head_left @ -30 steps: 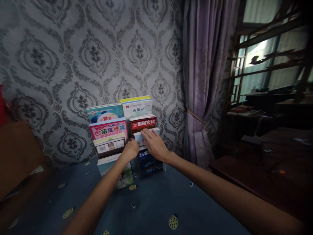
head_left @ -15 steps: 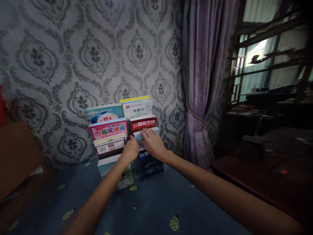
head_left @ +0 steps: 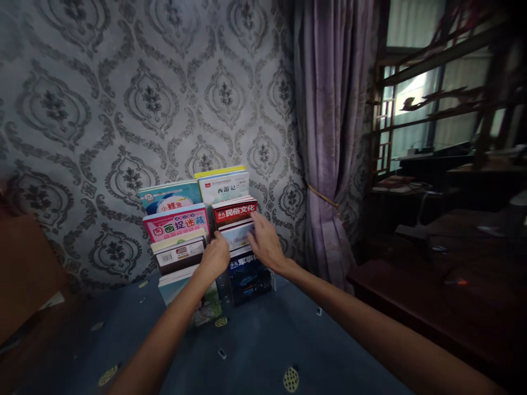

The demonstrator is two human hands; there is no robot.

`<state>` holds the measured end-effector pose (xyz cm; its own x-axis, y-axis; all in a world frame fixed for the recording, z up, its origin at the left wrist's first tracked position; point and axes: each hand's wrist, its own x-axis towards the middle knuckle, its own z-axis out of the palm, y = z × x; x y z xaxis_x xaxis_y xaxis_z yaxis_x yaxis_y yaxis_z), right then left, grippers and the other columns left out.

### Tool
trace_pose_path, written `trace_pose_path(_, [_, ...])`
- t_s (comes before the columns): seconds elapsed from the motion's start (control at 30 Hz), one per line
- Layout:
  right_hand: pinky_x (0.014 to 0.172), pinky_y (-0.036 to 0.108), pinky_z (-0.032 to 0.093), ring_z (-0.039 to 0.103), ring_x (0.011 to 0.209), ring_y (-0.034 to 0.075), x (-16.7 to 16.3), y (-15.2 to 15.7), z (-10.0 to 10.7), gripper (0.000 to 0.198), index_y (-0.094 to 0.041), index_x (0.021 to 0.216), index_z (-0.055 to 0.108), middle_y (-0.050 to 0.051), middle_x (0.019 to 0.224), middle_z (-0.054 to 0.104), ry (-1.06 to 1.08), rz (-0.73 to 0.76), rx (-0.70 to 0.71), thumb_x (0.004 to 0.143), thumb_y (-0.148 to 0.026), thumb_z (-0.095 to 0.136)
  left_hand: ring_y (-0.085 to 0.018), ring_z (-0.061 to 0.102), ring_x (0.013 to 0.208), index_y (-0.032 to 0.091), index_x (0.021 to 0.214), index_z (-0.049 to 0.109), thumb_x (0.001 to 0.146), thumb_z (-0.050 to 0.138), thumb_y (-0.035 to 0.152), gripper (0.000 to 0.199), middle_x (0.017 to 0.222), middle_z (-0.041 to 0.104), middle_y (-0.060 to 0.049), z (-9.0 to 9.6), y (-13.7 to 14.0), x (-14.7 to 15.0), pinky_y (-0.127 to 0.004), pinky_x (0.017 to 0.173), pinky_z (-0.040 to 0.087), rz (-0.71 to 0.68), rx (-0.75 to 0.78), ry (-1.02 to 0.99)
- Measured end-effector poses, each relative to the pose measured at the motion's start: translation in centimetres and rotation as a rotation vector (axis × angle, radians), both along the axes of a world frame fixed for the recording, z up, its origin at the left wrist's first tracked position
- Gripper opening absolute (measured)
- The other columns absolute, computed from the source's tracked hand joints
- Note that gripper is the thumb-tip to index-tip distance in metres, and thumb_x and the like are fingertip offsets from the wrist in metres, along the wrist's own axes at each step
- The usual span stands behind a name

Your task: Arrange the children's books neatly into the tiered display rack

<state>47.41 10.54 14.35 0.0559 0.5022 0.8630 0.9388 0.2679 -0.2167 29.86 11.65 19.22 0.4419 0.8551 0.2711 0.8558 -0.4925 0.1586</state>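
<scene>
Two columns of upright books stand in stepped rows on a dark blue cloth. My left hand (head_left: 214, 257) is closed at the gap between the columns, fingertips by the inner edge of a pale book (head_left: 235, 238); what it grips, if anything, is hidden. My right hand (head_left: 267, 241) is at that book's right side, fingers apart, holding nothing. Behind the pale book stands a red book (head_left: 234, 214), and in front a dark blue book (head_left: 249, 278). The left column has a pink book (head_left: 176, 224), a book with a barcode (head_left: 181, 253) and a green-blue book (head_left: 209, 307).
At the back are a teal book (head_left: 171, 196) and a white book (head_left: 224, 186) before patterned wallpaper (head_left: 185, 99). A purple curtain (head_left: 325, 137) hangs to the right. A cardboard box (head_left: 28, 274) sits at left, a dark red surface (head_left: 395, 296) at right.
My right hand has shifted right and off the front of the pale book, showing more of its cover. My left hand stays by the gap. The whole view has shifted slightly.
</scene>
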Motion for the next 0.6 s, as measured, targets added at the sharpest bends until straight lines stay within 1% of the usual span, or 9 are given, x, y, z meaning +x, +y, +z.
trace_pose_path(0.03, [0.113,0.052,0.036,0.044,0.136,0.029,0.8,0.3,-0.4,0.058,-0.009,0.147,0.038,0.020,0.144,0.050,0.113,0.000,0.004,0.091,-0.026,0.041,-0.032,0.069,0.108,-0.003,0.132,0.036,0.092,0.040,0.012,0.043,0.114,0.067,-0.031,0.0,0.0,0.0,-0.036,0.087,0.050,0.000,0.001,0.007])
trace_pose_path(0.1, [0.107,0.050,0.042,0.054,0.125,0.029,1.9,1.0,-0.9,0.056,-0.008,0.141,0.045,0.020,0.135,0.058,0.324,0.033,-0.054,0.089,-0.028,0.041,-0.032,0.069,0.108,-0.004,0.134,0.035,0.091,0.040,0.011,0.046,0.114,0.067,-0.031,-0.1,0.0,0.0,-0.035,0.087,0.050,0.006,0.008,0.018])
trace_pose_path(0.17, [0.100,0.046,0.048,0.061,0.111,0.028,2.5,1.7,-1.0,0.053,-0.008,0.133,0.053,0.017,0.122,0.065,0.469,0.090,-0.137,0.086,-0.029,0.042,-0.032,0.068,0.109,-0.005,0.136,0.033,0.090,0.040,0.010,0.049,0.114,0.067,-0.030,-0.1,-0.1,0.1,-0.035,0.088,0.049,0.007,0.016,0.022])
trace_pose_path(0.2, [0.097,0.045,0.049,0.063,0.105,0.027,2.6,1.9,-1.0,0.051,-0.010,0.130,0.056,0.015,0.117,0.067,0.509,0.115,-0.158,0.085,-0.029,0.043,-0.032,0.068,0.109,-0.006,0.137,0.032,0.089,0.039,0.009,0.051,0.114,0.067,-0.030,-0.1,-0.1,0.1,-0.036,0.089,0.049,0.011,0.015,0.023])
trace_pose_path(0.27, [0.094,0.043,0.050,0.063,0.099,0.025,2.4,2.2,-1.0,0.049,-0.014,0.126,0.060,0.011,0.112,0.070,0.544,0.147,-0.146,0.082,-0.027,0.045,-0.033,0.068,0.110,-0.008,0.138,0.031,0.087,0.039,0.006,0.054,0.114,0.067,-0.030,-0.2,-0.1,0.3,-0.036,0.090,0.049,0.017,0.011,0.023])
trace_pose_path(0.4, [0.097,0.043,0.047,0.062,0.103,0.025,2.1,2.1,-1.2,0.047,-0.016,0.122,0.063,0.010,0.113,0.070,0.558,0.166,-0.081,0.079,-0.025,0.045,-0.034,0.068,0.109,-0.011,0.138,0.030,0.085,0.039,0.002,0.056,0.112,0.067,-0.032,-0.3,0.1,0.5,-0.038,0.088,0.051,0.008,0.029,0.019])
trace_pose_path(0.5, [0.097,0.042,0.047,0.062,0.102,0.024,2.2,2.0,-1.4,0.046,-0.017,0.122,0.062,0.009,0.113,0.070,0.573,0.175,-0.075,0.079,-0.026,0.047,-0.033,0.068,0.109,-0.008,0.136,0.032,0.086,0.041,0.004,0.053,0.111,0.067,-0.031,-0.4,0.4,0.4,-0.037,0.089,0.051,0.000,0.039,0.003])
trace_pose_path(0.6, [0.096,0.042,0.048,0.063,0.100,0.024,2.5,2.0,-1.3,0.046,-0.016,0.122,0.062,0.009,0.113,0.070,0.592,0.167,-0.104,0.079,-0.025,0.047,-0.033,0.069,0.108,-0.005,0.133,0.036,0.088,0.041,0.006,0.046,0.109,0.068,-0.031,-0.5,0.8,0.1,-0.038,0.088,0.051,-0.012,0.040,-0.014])
